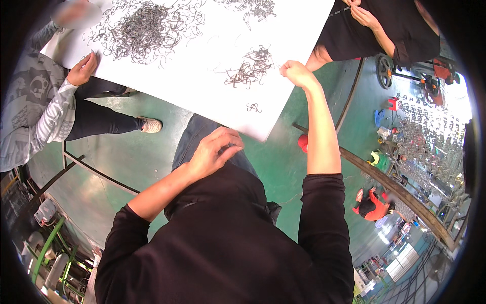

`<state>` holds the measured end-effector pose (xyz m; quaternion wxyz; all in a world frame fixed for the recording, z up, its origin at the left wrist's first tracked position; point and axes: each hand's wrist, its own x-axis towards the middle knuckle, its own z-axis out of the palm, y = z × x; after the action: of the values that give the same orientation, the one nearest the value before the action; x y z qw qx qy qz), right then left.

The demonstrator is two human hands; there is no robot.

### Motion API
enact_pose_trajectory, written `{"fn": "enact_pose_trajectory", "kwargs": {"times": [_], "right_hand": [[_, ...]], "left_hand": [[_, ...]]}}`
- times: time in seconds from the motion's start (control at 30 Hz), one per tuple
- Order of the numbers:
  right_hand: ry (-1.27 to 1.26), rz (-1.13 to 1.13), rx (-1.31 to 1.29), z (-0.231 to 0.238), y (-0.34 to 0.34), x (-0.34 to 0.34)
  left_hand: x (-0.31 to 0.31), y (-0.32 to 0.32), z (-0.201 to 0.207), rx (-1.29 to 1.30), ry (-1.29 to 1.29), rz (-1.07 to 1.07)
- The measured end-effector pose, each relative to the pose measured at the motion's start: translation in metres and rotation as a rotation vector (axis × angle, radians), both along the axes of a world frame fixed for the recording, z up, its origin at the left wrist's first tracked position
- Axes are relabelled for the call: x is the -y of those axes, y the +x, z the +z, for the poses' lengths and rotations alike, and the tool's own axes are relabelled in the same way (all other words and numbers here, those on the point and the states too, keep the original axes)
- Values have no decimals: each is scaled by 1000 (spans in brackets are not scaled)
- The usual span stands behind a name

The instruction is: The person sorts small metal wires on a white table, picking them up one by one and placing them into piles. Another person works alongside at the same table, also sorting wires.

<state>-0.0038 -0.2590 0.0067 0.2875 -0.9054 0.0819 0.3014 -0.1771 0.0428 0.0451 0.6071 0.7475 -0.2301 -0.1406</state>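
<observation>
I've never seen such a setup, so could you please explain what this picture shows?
No robot here: these are a person's bare hands, seen from a fisheye camera worn on the head, looking down, so straight edges bend. On the white table lie piles of dark bent wire pieces, with a small cluster near the closest corner. The left hand is by the near edge, seemingly empty; the right hand, pinched, is at the right edge; whether it holds anything is unclear.

Dark bent wires (251, 68), loose tangled heaps on white table (197, 88).
</observation>
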Motion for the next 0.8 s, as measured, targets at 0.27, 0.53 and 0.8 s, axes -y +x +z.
{"fn": "enact_pose_trajectory", "kwargs": {"times": [0.27, 0.53, 0.8], "right_hand": [[66, -50, 102, 8, -108, -46], [-76, -206, 447, -4, -75, -57], [-242, -286, 251, 4, -59, -66]], "left_hand": [[3, -6, 0, 31, -4, -21], [2, -9, 0, -3, -12, -41], [-1, -10, 0, 13, -25, -15]]}}
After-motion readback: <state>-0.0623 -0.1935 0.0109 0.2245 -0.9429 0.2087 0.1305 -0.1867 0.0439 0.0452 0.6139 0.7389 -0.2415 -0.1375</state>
